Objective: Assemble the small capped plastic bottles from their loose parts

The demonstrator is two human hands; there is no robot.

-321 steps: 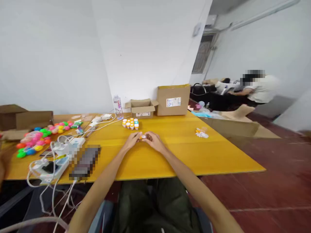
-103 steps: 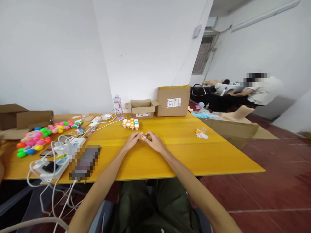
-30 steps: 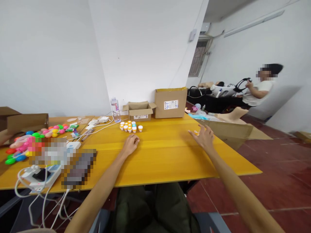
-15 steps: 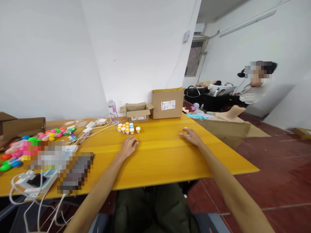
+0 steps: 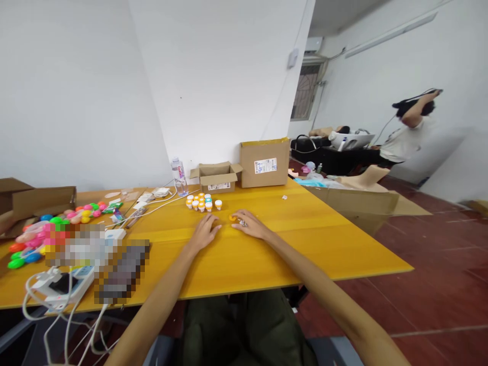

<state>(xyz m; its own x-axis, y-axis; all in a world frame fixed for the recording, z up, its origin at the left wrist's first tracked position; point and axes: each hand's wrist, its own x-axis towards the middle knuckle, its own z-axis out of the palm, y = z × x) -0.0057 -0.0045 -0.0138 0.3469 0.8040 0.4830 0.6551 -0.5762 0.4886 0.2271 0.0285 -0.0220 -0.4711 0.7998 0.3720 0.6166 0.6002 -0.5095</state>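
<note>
My left hand (image 5: pixel 205 232) rests on the wooden table (image 5: pixel 236 264), thumb and fingers apart, with nothing visible in it. Just beyond it stands a cluster of small white-topped pieces (image 5: pixel 201 204) with orange lower parts, one of them teal. A single white-topped piece (image 5: pixel 218 204) sits slightly right of the cluster. My right hand (image 5: pixel 251 224) is low over the table to the right of my left one, fingers curled round a small orange-and-silvery piece (image 5: pixel 233 217). That piece is partly hidden by the fingers, and its exact kind is unclear.
An open small carton (image 5: pixel 217 182) and a larger cardboard box (image 5: pixel 263 162) stand at the back beside a water bottle (image 5: pixel 178 178). A white scrap (image 5: pixel 284 197) lies back right. At left are a power strip (image 5: pixel 82 274), cables and colourful plastic pieces (image 5: pixel 57 221). A person (image 5: pixel 407 132) sits far right.
My right hand has moved left across the table with the orange piece, closer to my left hand. The white scrap now shows where it was. The far person's arm is raised.
</note>
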